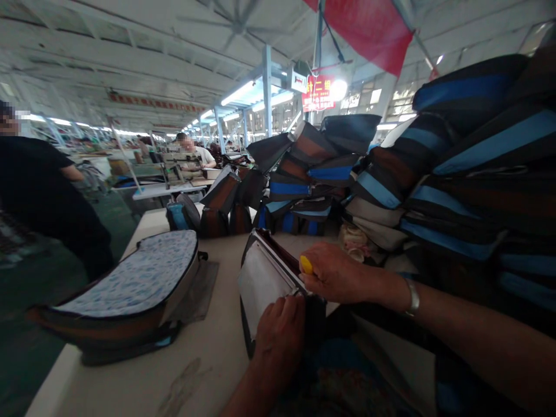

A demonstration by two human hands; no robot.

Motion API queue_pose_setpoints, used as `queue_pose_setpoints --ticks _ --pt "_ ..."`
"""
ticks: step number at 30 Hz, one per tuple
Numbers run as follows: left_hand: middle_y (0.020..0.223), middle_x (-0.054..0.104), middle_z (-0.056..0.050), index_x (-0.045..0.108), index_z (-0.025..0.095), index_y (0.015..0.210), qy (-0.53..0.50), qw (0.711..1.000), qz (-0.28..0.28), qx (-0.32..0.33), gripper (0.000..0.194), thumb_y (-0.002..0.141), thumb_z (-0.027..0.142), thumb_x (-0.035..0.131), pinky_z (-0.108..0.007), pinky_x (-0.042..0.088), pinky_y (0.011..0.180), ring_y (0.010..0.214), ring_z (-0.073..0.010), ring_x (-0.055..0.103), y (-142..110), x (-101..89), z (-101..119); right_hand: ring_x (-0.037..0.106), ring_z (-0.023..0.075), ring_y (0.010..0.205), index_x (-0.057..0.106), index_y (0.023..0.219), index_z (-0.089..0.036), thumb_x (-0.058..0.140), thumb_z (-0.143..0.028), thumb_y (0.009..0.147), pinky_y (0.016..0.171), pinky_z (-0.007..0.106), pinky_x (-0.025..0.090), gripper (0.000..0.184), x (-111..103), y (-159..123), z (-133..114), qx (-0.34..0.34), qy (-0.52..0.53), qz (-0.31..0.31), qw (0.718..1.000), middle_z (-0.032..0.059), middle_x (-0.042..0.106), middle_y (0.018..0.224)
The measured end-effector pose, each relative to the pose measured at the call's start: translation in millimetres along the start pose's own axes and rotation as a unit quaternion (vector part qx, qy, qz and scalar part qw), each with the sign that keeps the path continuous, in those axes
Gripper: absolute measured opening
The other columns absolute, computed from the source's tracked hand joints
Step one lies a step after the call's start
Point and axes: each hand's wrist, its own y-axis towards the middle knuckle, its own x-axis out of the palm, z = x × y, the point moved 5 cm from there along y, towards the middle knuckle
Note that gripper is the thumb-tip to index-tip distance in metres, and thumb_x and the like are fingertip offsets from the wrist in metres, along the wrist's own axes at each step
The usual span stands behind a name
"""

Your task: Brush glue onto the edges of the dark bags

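My left hand grips the near edge of an open bag piece with a pale lining and dark brown rim, held upright on the table. Just above it, my right hand, with a metal bracelet at the wrist, is closed around a small tool with a yellow end. The tool's tip is pressed against the bag's rim. Blue and dark fabric lies under my forearms at the table's near edge.
A finished bag with a blue-patterned panel lies flat at the table's left edge. A tall pile of blue, brown and dark bags fills the back and right. A person in black stands left; another sits at a sewing station behind.
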Motion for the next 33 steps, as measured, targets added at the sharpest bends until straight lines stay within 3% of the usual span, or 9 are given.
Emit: queue_pose_setpoints --ticks 6,9,11,16,21,24,26,29,33 --pt "0.077 0.060 -0.005 0.061 0.012 0.107 -0.013 0.999 0.026 0.024 0.024 0.097 0.008 0.040 -0.036 0.044 0.060 0.066 -0.0207 0.055 -1 -3.8 -1 0.051 0.0152 0.060 0.059 0.075 -0.017 0.056 -0.022 0.085 0.059 0.029 0.034 0.012 -1 2 3 0.040 0.003 0.047 0.998 0.0032 0.061 0.067" --pt "0.077 0.062 -0.005 0.062 0.014 0.109 -0.031 0.997 0.051 0.040 0.025 0.099 0.011 0.039 -0.034 0.046 0.062 0.066 -0.0201 0.056 -5 -11.4 -16 0.050 0.0164 0.059 0.058 0.070 -0.016 0.058 -0.018 0.079 0.059 0.031 0.034 0.009 -3 1 8 0.036 -0.011 0.056 0.998 0.0037 0.058 0.063" --pt "0.082 0.064 -0.006 0.061 0.014 0.112 -0.047 0.996 0.072 0.034 0.023 0.100 0.014 0.041 -0.032 0.049 0.066 0.070 -0.0188 0.059 -9 -17.1 -34 0.051 0.0166 0.060 0.059 0.072 -0.016 0.054 -0.020 0.084 0.059 0.030 0.036 0.013 -15 -3 18 0.076 0.045 0.124 0.988 0.0039 0.058 0.065" --pt "0.096 0.065 -0.006 0.060 0.018 0.107 -0.065 0.988 0.128 -0.064 0.012 0.098 0.022 0.055 -0.026 0.053 0.078 0.086 -0.0165 0.064 -31 -22.8 -84 0.046 0.0100 0.055 0.062 0.076 -0.019 0.059 -0.028 0.090 0.050 0.023 0.034 0.017 -31 -26 31 0.157 0.363 0.318 0.862 -0.0023 0.054 0.066" --pt "0.087 0.060 -0.006 0.058 0.016 0.097 -0.025 0.954 0.172 -0.243 0.013 0.094 0.028 0.062 -0.029 0.052 0.066 0.080 -0.0207 0.062 -81 -27.1 -98 0.045 0.0076 0.055 0.067 0.083 -0.021 0.068 -0.024 0.087 0.050 0.020 0.035 0.006 -5 -43 20 0.190 0.506 0.359 0.761 -0.0030 0.058 0.071" --pt "0.090 0.062 -0.007 0.057 0.015 0.107 -0.044 0.948 0.152 -0.276 0.022 0.102 0.031 0.043 -0.028 0.053 0.064 0.077 -0.0186 0.064 -107 -30.1 -84 0.046 0.0079 0.056 0.069 0.089 -0.023 0.071 -0.026 0.086 0.051 0.020 0.037 0.005 14 -47 12 0.209 0.574 0.349 0.711 -0.0026 0.061 0.075" --pt "0.106 0.064 -0.012 0.054 0.013 0.122 -0.070 0.955 0.139 -0.252 0.039 0.103 0.043 0.038 -0.032 0.057 0.074 0.093 -0.0222 0.067 -113 -30.8 -71 0.047 0.0084 0.056 0.069 0.088 -0.023 0.073 -0.029 0.085 0.051 0.020 0.038 0.008 25 -47 7 0.221 0.608 0.336 0.685 -0.0029 0.060 0.071" --pt "0.120 0.061 -0.016 0.054 0.013 0.132 -0.111 0.951 0.129 -0.259 0.056 0.092 0.051 0.060 -0.038 0.057 0.086 0.110 -0.0279 0.063 -107 -26.1 -61 0.046 0.0085 0.056 0.068 0.083 -0.022 0.075 -0.032 0.085 0.052 0.020 0.038 0.013 38 -46 1 0.230 0.640 0.322 0.659 -0.0029 0.058 0.067" --pt "0.112 0.063 -0.010 0.067 0.019 0.121 -0.204 0.920 0.117 -0.314 0.029 0.094 0.028 0.060 -0.035 0.055 0.090 0.104 -0.0223 0.065 -79 -18.7 -67 0.043 0.0074 0.055 0.067 0.084 -0.021 0.074 -0.033 0.086 0.052 0.018 0.037 0.014 43 -45 1 0.242 0.645 0.322 0.649 -0.0026 0.059 0.067"
